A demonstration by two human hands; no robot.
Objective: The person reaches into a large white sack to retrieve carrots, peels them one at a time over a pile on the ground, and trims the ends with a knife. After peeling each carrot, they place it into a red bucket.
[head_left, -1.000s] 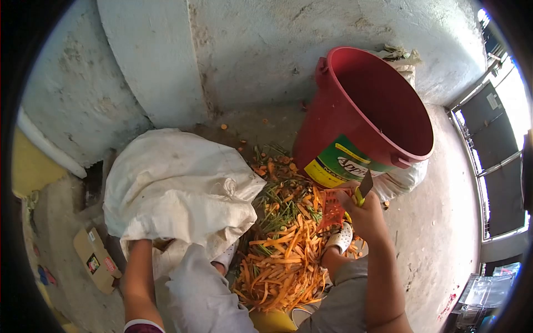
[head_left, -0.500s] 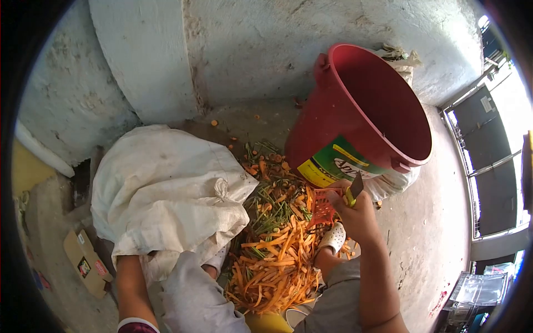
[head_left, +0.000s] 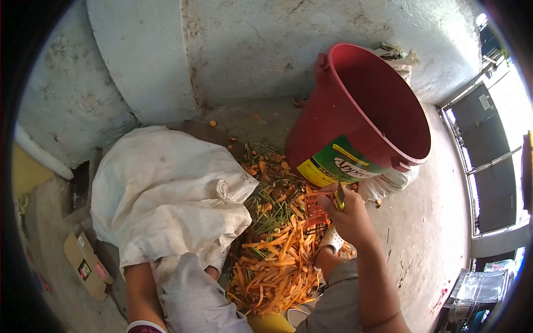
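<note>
In my right hand [head_left: 348, 213] is a small knife [head_left: 340, 200] with a yellow-green handle, its blade pointing up. The same hand is at the edge of a red-orange plastic basket [head_left: 316, 210]; whether its fingers grip the basket is unclear. My left hand is hidden inside a large white woven sack [head_left: 172, 188], with only the forearm showing below the sack's edge. Between my feet lies a heap of orange peelings [head_left: 272, 272], with green stems [head_left: 272, 211] and carrot pieces behind it.
A big dark red tub [head_left: 327, 116] leans behind the basket, with white sacking [head_left: 388, 185] beside it. A flattened cardboard box [head_left: 88, 266] lies at left. The wall [head_left: 244, 50] closes off the back. Clear plastic containers [head_left: 482, 288] stand at lower right.
My right hand has moved slightly left and down with the knife, whose blade now points more steeply upward. The basket has shifted a little left, and my left forearm has moved slightly right.
</note>
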